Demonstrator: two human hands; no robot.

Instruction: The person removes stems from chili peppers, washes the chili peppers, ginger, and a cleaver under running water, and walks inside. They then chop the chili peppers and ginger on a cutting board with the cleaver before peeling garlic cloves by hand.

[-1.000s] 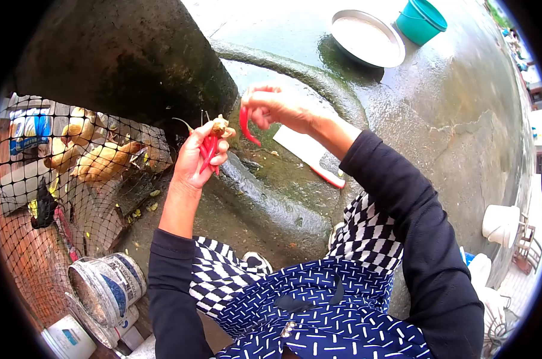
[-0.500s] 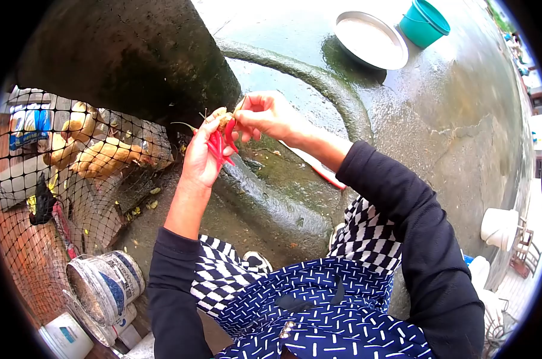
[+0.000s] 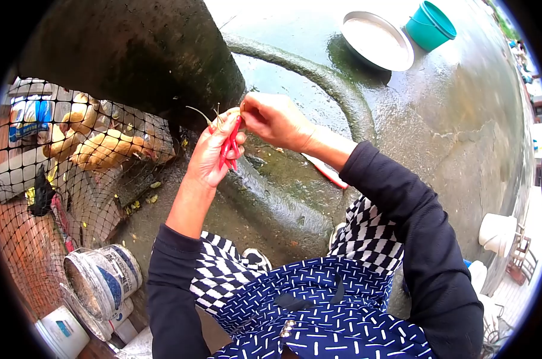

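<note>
Several red chili peppers (image 3: 230, 151) are gripped in my left hand (image 3: 206, 158), tips hanging down over the palm and thin green stems sticking up past the fingers. My right hand (image 3: 278, 122) is closed beside them, its fingertips pinched together at the top of the bunch. Whatever sits between those right fingertips is too small and hidden to make out. Both hands are held up in front of me, over the wet concrete floor. Below my right wrist lies a long thin object with a red and white surface (image 3: 326, 171).
A dark stone block (image 3: 133, 66) rises at upper left. Black netting (image 3: 26, 161) pens tan birds (image 3: 106, 148) on the left. Dirty buckets (image 3: 112, 278) stand lower left. A metal basin (image 3: 375, 42) and teal bucket (image 3: 429, 27) are at upper right. A curved concrete ridge (image 3: 349, 99) crosses the floor.
Both hands have shifted slightly right in view. My right hand has turned, its fingers more curled. The tan knobbly piece seen among the peppers earlier is now mostly hidden.
</note>
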